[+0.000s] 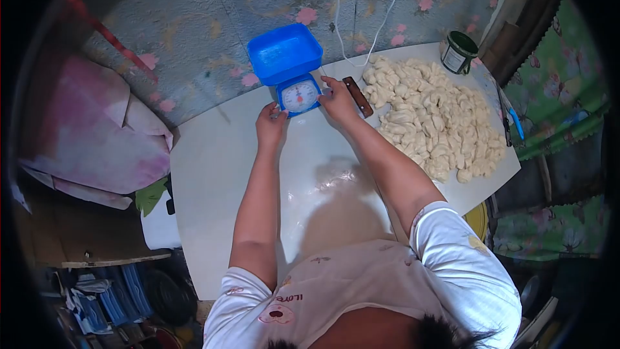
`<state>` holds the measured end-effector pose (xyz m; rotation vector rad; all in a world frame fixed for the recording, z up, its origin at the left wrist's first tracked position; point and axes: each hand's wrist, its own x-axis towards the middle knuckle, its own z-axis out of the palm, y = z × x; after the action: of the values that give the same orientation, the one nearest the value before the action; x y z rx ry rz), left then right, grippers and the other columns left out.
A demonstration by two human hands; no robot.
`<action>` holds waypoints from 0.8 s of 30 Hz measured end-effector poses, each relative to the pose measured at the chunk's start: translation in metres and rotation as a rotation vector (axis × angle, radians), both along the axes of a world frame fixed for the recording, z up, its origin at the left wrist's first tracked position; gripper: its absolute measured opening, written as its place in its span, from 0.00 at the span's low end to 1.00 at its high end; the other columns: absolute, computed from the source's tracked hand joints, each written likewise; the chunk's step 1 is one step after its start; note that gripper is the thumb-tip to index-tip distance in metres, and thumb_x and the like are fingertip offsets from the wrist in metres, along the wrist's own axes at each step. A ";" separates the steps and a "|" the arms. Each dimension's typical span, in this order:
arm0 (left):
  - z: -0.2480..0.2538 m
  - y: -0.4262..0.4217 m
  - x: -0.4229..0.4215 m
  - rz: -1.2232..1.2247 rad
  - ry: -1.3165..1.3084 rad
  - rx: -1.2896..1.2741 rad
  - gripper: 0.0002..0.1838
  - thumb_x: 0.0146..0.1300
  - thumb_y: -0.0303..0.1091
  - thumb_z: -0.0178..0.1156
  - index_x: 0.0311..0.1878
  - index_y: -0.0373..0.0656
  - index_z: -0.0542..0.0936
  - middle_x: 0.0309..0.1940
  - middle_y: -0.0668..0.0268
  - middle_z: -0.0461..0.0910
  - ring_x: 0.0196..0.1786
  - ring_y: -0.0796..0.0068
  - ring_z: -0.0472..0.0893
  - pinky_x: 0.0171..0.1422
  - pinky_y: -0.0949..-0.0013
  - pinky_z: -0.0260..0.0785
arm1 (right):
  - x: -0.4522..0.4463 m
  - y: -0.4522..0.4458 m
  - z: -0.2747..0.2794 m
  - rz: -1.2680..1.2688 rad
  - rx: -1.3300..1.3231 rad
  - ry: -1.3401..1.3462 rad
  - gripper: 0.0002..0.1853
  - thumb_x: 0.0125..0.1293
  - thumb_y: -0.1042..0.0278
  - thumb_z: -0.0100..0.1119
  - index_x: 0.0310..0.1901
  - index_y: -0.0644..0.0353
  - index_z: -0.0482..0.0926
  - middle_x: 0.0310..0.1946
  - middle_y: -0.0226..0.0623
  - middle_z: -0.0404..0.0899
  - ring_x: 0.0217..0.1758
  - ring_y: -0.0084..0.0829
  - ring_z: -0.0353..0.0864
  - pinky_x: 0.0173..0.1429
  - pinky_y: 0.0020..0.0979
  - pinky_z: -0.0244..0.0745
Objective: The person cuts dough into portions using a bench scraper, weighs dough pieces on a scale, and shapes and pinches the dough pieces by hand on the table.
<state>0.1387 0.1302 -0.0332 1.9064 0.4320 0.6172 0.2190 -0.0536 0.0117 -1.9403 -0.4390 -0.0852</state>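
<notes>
A blue kitchen scale with a round white dial stands near the back edge of the white table, a blue tray on top of it. My left hand grips the scale at its lower left corner. On the opposite side, my right hand has its fingers bent against the scale's right edge. Just right of that hand lies a wooden-looking brown piece, perhaps a blade's handle. A big heap of cut dough pieces spreads over the table's right side.
A dark green tub stands behind the dough. Near the right edge lie a dark long tool and a blue-handled item. A white cable hangs down the back wall. Pink-and-white cloth drapes at the left, beside the white table.
</notes>
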 end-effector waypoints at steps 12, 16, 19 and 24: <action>0.014 -0.009 0.008 0.046 0.074 -0.006 0.22 0.55 0.34 0.64 0.51 0.32 0.77 0.39 0.55 0.81 0.40 0.66 0.81 0.46 0.67 0.72 | 0.019 0.018 -0.031 0.103 0.135 0.016 0.27 0.53 0.72 0.61 0.58 0.60 0.71 0.48 0.47 0.73 0.44 0.40 0.78 0.51 0.36 0.73; 0.029 -0.022 -0.012 0.077 -0.091 -0.284 0.19 0.61 0.40 0.59 0.51 0.37 0.77 0.37 0.62 0.80 0.35 0.73 0.79 0.39 0.72 0.70 | -0.030 0.005 0.020 0.090 0.102 -0.070 0.25 0.56 0.73 0.60 0.58 0.61 0.70 0.53 0.50 0.71 0.51 0.44 0.74 0.55 0.36 0.70; 0.047 -0.064 -0.042 -0.081 -0.212 -1.180 0.23 0.69 0.50 0.47 0.53 0.39 0.72 0.44 0.62 0.77 0.42 0.70 0.76 0.45 0.69 0.70 | -0.103 0.007 0.015 0.551 0.405 0.099 0.20 0.65 0.62 0.54 0.56 0.61 0.71 0.58 0.49 0.69 0.64 0.43 0.66 0.67 0.33 0.59; 0.045 -0.161 -0.092 -0.245 -0.248 -0.680 0.34 0.71 0.56 0.36 0.67 0.36 0.56 0.61 0.56 0.61 0.61 0.64 0.61 0.62 0.63 0.55 | -0.116 -0.022 0.038 0.303 0.513 0.375 0.28 0.72 0.48 0.37 0.64 0.62 0.62 0.66 0.45 0.59 0.70 0.37 0.56 0.72 0.34 0.48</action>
<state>0.0470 -0.0305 0.0114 1.1929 0.2032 0.4576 0.1030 -0.0756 0.0500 -1.3306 -0.4053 0.3290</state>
